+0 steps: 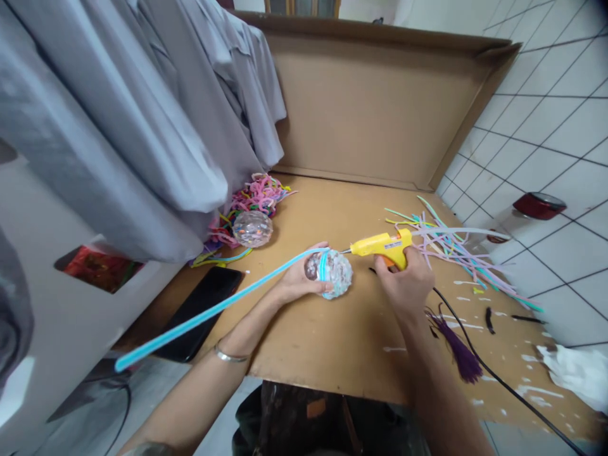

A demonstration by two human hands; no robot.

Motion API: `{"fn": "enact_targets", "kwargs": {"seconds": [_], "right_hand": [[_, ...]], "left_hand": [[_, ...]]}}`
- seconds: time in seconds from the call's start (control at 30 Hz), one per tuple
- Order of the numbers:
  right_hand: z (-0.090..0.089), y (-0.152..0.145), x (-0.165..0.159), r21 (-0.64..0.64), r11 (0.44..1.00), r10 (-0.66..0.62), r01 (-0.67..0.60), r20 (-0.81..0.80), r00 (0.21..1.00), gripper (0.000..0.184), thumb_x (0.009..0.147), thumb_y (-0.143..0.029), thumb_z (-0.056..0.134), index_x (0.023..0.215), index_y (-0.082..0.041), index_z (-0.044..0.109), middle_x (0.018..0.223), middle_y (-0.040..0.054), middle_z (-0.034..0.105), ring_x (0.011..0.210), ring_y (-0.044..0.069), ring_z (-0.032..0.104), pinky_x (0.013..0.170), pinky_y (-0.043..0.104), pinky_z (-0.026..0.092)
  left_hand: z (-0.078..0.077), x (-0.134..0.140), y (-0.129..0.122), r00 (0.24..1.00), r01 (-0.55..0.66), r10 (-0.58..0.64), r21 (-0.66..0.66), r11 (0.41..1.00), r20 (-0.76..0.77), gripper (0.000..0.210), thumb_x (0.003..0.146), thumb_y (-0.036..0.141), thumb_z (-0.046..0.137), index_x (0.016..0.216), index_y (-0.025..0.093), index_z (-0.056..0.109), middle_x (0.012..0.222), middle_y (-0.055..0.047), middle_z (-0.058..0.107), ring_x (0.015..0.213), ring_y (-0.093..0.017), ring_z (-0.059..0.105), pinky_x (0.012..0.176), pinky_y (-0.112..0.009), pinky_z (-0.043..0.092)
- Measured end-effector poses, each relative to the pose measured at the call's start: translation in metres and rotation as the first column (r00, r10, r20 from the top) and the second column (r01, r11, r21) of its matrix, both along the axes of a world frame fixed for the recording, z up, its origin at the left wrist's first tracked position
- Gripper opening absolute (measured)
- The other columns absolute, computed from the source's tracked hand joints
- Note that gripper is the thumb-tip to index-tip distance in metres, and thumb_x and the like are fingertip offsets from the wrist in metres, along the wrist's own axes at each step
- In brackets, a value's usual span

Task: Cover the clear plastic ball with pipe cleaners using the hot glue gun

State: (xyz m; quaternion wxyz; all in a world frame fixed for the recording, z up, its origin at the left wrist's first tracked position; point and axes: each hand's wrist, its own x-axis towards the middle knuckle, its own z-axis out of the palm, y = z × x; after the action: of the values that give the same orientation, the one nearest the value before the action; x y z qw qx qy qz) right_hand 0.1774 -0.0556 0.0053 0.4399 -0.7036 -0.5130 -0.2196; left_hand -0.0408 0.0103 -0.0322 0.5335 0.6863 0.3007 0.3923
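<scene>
My left hand (306, 278) is closed around a clear, bumpy round ball (341, 278) above the table. A light-blue pipe cleaner (209, 311) is wrapped over the ball, and its long free end reaches out to the lower left. In my right hand (408, 278) is a yellow glue gun (379, 244), held by its handle with a finger near the orange trigger. Its metal nozzle points left, close to the ball's upper right side; whether it touches I cannot tell. A clear glue stick (463, 232) sticks out of the gun's back.
A second clear ball (253, 228) lies by a pile of pink and coloured pipe cleaners (261, 193). Loose pipe cleaners (456, 250), a purple tassel (458, 348), the gun's black cord (484, 364) and white tissue (577, 373) are right. A black phone (202, 313) lies left; cardboard (370, 101) stands behind.
</scene>
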Motion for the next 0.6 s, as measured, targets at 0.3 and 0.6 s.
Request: {"fn": "enact_targets", "kwargs": {"seconds": [0.3,0.6], "right_hand": [[0.0033,-0.0041,-0.0029,0.000,0.996,0.092,-0.092,0.125,0.988,0.016,0.078,-0.033,0.057,0.071,-0.025,0.046,0.063,-0.0005,0.052,0.060,0.018,0.047,0.058,0.030,0.036],[0.0032,-0.0032,-0.0035,0.077,0.987,0.126,-0.144,0.201,0.971,0.018,0.076,-0.027,0.059,0.069,-0.025,0.043,0.060,-0.0036,0.047,0.056,0.015,0.043,0.055,0.029,0.031]], "left_hand": [[0.0068,0.0009,-0.0049,0.999,0.046,-0.047,-0.057,0.997,-0.004,0.084,0.052,0.033,0.087,0.128,0.018,0.053,0.126,-0.011,0.064,0.114,-0.030,0.064,0.103,-0.047,0.051],[0.0084,0.0001,-0.0058,0.996,0.087,-0.080,-0.161,0.983,0.046,0.091,0.049,0.032,0.090,0.130,0.019,0.050,0.123,-0.010,0.063,0.110,-0.028,0.063,0.096,-0.041,0.051]]}}
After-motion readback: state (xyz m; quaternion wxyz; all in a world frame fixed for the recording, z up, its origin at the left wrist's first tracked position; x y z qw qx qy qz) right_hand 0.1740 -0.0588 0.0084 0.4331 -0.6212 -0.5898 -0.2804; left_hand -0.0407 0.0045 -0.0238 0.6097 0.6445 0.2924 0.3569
